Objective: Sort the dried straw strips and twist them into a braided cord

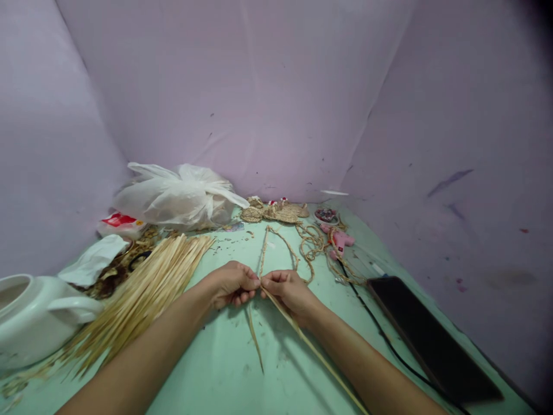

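Note:
My left hand (235,284) and my right hand (288,293) meet near the middle of the table, thumbs and fingers pinched close together. Between them they grip the near end of a twisted straw cord (263,253). The cord runs away from me, bends back and joins a loose coil (311,241) at the right. From under my right hand a long flat straw strip (317,351) trails toward me. A shorter strip end (254,337) hangs down below my left hand. My fingers partly hide where the strips meet the cord.
Left lie a bundle of dry straw strips (151,288), a white pitcher (38,317) and a plastic bag (185,196). Woven straw pieces (276,213) sit at the back. Right are a pink glue gun (341,241), its black cable (375,328) and a dark flat slab (427,334).

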`<state>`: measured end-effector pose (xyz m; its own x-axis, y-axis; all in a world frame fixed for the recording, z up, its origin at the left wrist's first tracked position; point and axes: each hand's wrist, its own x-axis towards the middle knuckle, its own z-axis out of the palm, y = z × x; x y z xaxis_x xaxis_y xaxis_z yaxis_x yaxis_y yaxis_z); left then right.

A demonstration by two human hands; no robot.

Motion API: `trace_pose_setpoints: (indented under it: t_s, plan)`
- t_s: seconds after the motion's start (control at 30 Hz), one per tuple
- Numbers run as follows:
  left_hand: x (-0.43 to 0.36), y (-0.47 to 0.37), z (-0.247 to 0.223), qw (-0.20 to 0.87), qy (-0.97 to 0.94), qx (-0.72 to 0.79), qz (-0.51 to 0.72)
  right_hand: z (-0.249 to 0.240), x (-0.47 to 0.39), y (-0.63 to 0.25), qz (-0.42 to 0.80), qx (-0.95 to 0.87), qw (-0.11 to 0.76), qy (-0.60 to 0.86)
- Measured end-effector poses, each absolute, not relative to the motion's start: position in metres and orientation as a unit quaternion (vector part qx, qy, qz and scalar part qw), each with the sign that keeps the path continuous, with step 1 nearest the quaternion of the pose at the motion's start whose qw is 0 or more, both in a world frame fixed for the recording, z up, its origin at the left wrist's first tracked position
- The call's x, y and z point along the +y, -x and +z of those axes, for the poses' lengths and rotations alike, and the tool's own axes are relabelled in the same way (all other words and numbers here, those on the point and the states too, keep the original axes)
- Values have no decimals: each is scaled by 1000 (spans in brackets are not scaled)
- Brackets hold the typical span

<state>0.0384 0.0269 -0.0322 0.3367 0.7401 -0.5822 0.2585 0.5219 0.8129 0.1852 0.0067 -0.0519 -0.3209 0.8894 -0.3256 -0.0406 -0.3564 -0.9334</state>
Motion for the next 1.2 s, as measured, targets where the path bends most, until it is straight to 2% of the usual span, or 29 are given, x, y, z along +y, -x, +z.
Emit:
trace_pose_setpoints:
  t_s: [0.13,0.53,0.63,0.73,0.87,1.03,1.2]
  plan:
    - [26,-40,-31,646,-487,560,179,-49,7,-185,646,-489,343,476]
    - [24,-43,-29,659,-492,549,146,-64,16,-188,560,-589,342,472]
    - [22,-48,-28,570,-535,612,119,-62,12,-188,481,-647,305,506]
    - [20,-53,-29,490,-564,658,96,-57,5,-188,322,-733,257,542]
    - [21,-55,-39,431,-626,632,152,-45,-6,-187,189,-780,184,568]
    - [20,-57,-46,445,-630,612,177,-27,-16,-180,117,-783,85,605]
    - [13,-62,-36,497,-549,640,204,-17,-28,-170,145,-791,35,594]
